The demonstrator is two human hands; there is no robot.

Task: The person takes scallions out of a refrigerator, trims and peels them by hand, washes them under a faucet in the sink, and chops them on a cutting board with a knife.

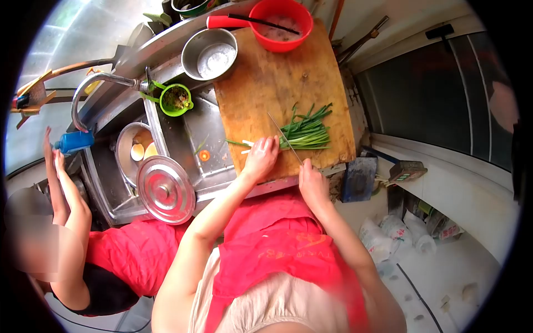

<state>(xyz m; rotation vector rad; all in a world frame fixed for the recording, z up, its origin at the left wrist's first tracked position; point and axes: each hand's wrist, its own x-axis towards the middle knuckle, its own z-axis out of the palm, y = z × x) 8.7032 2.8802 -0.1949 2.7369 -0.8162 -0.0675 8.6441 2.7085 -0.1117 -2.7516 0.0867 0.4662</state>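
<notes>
Green stalks (308,130) were bunched on the wooden board (261,94), right up ahead of both hands. Right hand (312,180) was wrapped around a knife (285,137), blade slanting forward; left hand (262,160) was down by the bunch's end, honestly couldn't tell if gripping, pale bits (247,144) just beside it.

The right hand (314,180) held a knife (286,139) aslant across green stalks (308,132) on a wooden board (261,91); the left hand (262,158) rested just beside the blade; a red bowl (273,44) stood at the board's far edge.
</notes>
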